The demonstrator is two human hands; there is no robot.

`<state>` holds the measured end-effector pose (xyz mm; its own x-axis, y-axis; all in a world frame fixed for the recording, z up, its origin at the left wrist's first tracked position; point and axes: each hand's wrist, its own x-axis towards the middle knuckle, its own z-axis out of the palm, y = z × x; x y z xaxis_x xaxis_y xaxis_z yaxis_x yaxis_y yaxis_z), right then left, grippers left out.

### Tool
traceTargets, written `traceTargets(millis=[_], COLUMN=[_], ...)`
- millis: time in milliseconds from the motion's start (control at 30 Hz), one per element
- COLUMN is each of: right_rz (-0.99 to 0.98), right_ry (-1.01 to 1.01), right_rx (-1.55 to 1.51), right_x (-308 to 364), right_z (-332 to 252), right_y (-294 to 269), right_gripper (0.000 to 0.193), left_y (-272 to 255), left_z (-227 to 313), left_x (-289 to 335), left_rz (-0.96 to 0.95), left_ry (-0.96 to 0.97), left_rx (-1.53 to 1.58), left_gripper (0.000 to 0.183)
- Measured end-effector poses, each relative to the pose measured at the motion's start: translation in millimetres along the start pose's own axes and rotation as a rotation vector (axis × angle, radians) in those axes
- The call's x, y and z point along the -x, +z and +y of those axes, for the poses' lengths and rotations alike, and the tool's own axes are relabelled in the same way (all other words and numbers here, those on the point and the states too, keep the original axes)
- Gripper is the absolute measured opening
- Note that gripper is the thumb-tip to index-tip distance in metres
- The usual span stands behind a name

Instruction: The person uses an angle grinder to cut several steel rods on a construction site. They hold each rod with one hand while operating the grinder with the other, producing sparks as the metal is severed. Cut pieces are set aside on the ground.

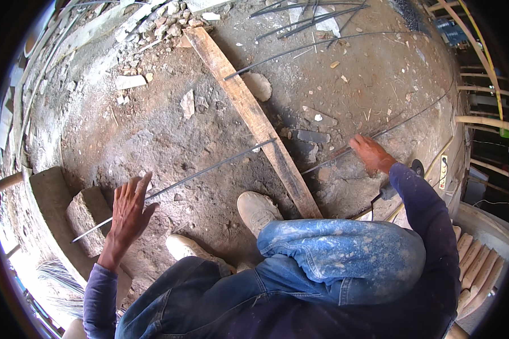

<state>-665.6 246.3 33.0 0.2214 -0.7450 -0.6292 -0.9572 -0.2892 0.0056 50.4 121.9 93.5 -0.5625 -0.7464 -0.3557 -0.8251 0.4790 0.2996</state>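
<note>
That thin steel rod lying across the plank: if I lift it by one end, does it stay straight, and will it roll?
The steel rod looks long and very thin, so it would probably sag and whip. It bridges the plank and a block, so a push may roll it. The left hand is spread over it.

- The floor (pixel 152 135) is bare, dusty concrete and packed dirt, rough and stained.
- A long wooden plank (pixel 254 116) lies diagonally across it, from the rubble at the top toward the lower middle.
- A thin steel rod (pixel 209 167) lies across the plank's lower part, running left over a concrete block (pixel 87 212).
- A second steel rod (pixel 390 127) runs off to the right.
- More rods (pixel 308 17) lie bundled at the top.
- Broken stones and rubble (pixel 152 25) sit at the upper left; a flat stone (pixel 258 86) rests just beside the plank.
</note>
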Motion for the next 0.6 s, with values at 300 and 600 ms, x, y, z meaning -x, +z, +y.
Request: traceTargets(millis=[300, 600], right_rz=[0.012, 0.134], right_ry=[0.02, 0.023], right_rx=[-0.082, -0.087], right_x=[-1.6, -4.9], right_z=[18.8, -0.2], right_y=[2.5, -10.3], right_gripper=[0.025, 0.033], left_y=[40.8, 39.4], left_z=[-28.6, -29.2], left_x=[13.9, 8.3], left_rz=[-0.044, -0.026], left_ry=[-0.178, -0.158], left_rx=[0.332, 0.329], left_gripper=[0.032, 0.036])
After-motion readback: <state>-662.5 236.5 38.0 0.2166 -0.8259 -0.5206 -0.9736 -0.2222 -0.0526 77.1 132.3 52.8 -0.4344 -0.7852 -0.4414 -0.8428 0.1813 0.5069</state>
